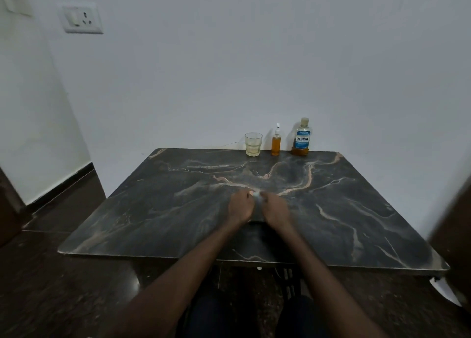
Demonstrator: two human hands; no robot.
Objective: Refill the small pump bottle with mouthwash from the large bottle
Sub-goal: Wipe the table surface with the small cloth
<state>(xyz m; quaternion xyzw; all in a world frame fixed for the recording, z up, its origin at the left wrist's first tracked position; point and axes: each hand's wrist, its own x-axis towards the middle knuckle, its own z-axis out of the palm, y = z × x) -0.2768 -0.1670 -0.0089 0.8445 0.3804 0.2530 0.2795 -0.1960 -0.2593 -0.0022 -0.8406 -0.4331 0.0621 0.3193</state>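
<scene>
The small pump bottle (275, 143), filled with amber liquid and topped by a white pump, stands upright at the table's far edge. Just right of it stands the large mouthwash bottle (301, 137) with a blue label, its cap on and only a little amber liquid at the bottom. My left hand (239, 206) and my right hand (276, 207) meet at the middle of the table, far from both bottles. Together their fingers pinch a small pale thing (257, 194) between them; I cannot make out what it is.
A clear glass tumbler (253, 143) stands left of the pump bottle. The dark marble table (153, 210) butts against a white wall. A wall socket (82, 18) is up at the left. A dark edge (456, 223) rises at the right. My legs are under the table.
</scene>
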